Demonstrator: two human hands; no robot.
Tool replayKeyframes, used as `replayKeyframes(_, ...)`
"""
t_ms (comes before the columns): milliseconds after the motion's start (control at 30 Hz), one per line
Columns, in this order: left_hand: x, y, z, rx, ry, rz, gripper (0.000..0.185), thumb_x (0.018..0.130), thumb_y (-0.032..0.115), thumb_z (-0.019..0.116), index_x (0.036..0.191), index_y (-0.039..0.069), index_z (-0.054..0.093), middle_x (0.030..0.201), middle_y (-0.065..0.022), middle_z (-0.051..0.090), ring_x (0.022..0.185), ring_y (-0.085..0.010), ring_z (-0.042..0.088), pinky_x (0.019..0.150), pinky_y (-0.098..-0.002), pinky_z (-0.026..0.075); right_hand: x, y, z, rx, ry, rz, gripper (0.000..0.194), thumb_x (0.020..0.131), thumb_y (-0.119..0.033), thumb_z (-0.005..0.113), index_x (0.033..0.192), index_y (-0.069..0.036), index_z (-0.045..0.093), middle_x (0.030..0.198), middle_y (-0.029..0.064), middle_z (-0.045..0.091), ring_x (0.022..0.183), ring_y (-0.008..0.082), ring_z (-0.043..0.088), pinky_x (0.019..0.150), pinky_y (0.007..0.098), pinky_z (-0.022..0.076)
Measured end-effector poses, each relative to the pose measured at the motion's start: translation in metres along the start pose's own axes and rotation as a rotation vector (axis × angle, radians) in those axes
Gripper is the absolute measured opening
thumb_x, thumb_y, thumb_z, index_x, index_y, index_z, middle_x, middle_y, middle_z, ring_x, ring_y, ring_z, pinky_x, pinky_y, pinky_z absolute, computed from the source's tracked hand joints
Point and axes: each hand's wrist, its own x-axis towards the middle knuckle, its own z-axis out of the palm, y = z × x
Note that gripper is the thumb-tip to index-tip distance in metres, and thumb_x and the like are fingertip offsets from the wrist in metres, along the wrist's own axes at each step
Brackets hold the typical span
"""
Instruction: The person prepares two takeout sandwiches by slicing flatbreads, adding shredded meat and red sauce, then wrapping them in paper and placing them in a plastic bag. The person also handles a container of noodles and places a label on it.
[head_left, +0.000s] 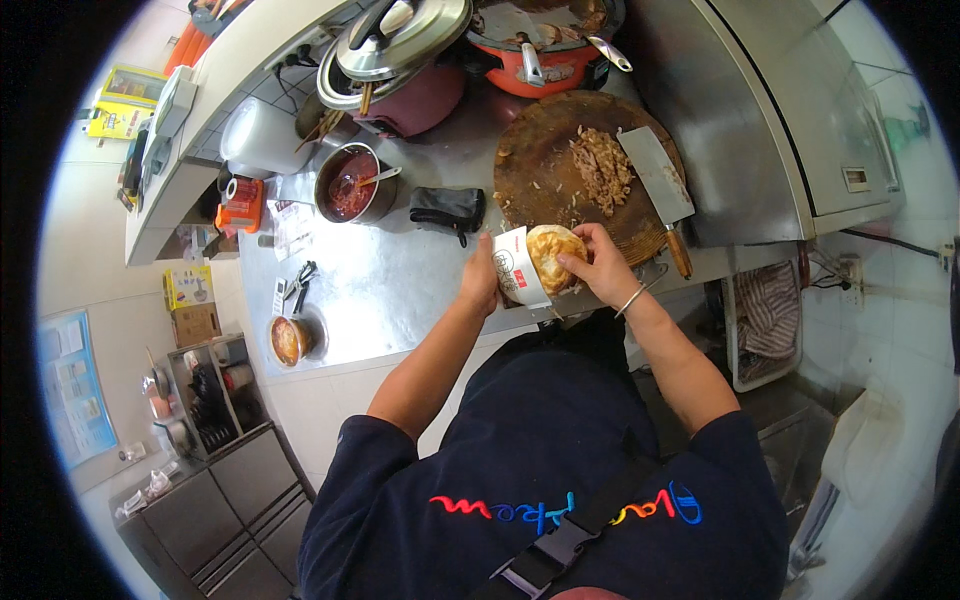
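My left hand (481, 276) grips a white printed paper sleeve (521, 270) from its left side. A round, browned flatbread bun (556, 259) sits partly inside the sleeve, its right part sticking out. My right hand (604, 266) holds the bun's exposed edge, thumb on top. Just beyond my hands lies a round wooden chopping block (536, 154) with a heap of chopped meat (602, 169) on it. A cleaver (655, 176) rests flat at the block's right, its wooden handle (678, 253) overhanging the edge. Whatever fills the bun is hidden.
Left of the block are a dark zip pouch (448, 208) and a steel pot of red sauce (352, 187) with a spoon. Behind stand a lidded pink cooker (420, 101) and a red cooker (517, 71) of stewed meat. A steel cabinet (712, 127) borders the right. A bowl (289, 341) sits front left.
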Motion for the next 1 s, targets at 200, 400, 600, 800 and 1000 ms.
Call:
replayKeyframes(200, -0.001, -0.006, 0.002, -0.026, -0.022, 0.007, 0.064, 0.104, 0.054, 0.045, 0.126, -0.005, 0.055, 0.108, -0.0160, 0.070, 0.091, -0.0267, 0.071, 0.080, -0.0411, 0.059, 0.002, 0.006, 0.004, -0.037, -0.019, 0.041, 0.046, 0.092, -0.019, 0.075, 0.123, -0.003, 0.046, 0.105, 0.0082, 0.063, 0.094, 0.0112, 0.060, 0.079, 0.0270, 0.0521)
replayKeyframes(400, 0.012, -0.019, -0.006, 0.276, 0.012, -0.007, 0.063, 0.104, 0.055, 0.044, 0.122, -0.005, 0.058, 0.103, -0.0165, 0.070, 0.087, -0.0267, 0.071, 0.079, -0.0422, 0.059, 0.003, 0.006, -0.001, -0.014, -0.153, 0.221, 0.045, 0.091, -0.018, 0.076, 0.123, -0.002, 0.048, 0.104, 0.0081, 0.064, 0.091, 0.0113, 0.061, 0.078, 0.0271, 0.0521)
replayKeyframes(600, 0.020, -0.029, -0.011, 0.138, -0.025, 0.036, 0.064, 0.104, 0.056, 0.043, 0.117, -0.004, 0.061, 0.095, -0.0147, 0.070, 0.080, -0.0241, 0.070, 0.072, -0.0408, 0.058, 0.009, 0.008, -0.006, 0.104, -0.231, 0.270, 0.041, 0.094, -0.015, 0.072, 0.126, -0.004, 0.049, 0.108, 0.0073, 0.067, 0.090, 0.0110, 0.062, 0.077, 0.0276, 0.0531)
replayKeyframes(800, 0.012, -0.023, -0.005, 0.317, 0.052, -0.043, 0.064, 0.103, 0.056, 0.046, 0.116, -0.005, 0.061, 0.096, -0.0138, 0.071, 0.081, -0.0231, 0.071, 0.072, -0.0404, 0.059, 0.016, 0.011, -0.002, 0.169, -0.322, 0.375, 0.041, 0.095, -0.013, 0.070, 0.130, -0.004, 0.049, 0.109, 0.0066, 0.068, 0.095, 0.0112, 0.064, 0.078, 0.0278, 0.0545)
replayKeyframes(1000, 0.006, -0.020, -0.007, 0.075, -0.081, -0.095, 0.056, 0.102, 0.049, 0.055, 0.115, -0.005, 0.059, 0.096, -0.0133, 0.070, 0.082, -0.0225, 0.069, 0.072, -0.0378, 0.058, 0.017, 0.006, -0.004, 0.166, -0.260, 0.445, 0.048, 0.093, -0.016, 0.073, 0.133, -0.003, 0.050, 0.113, 0.0074, 0.067, 0.099, 0.0130, 0.063, 0.081, 0.0290, 0.0539)
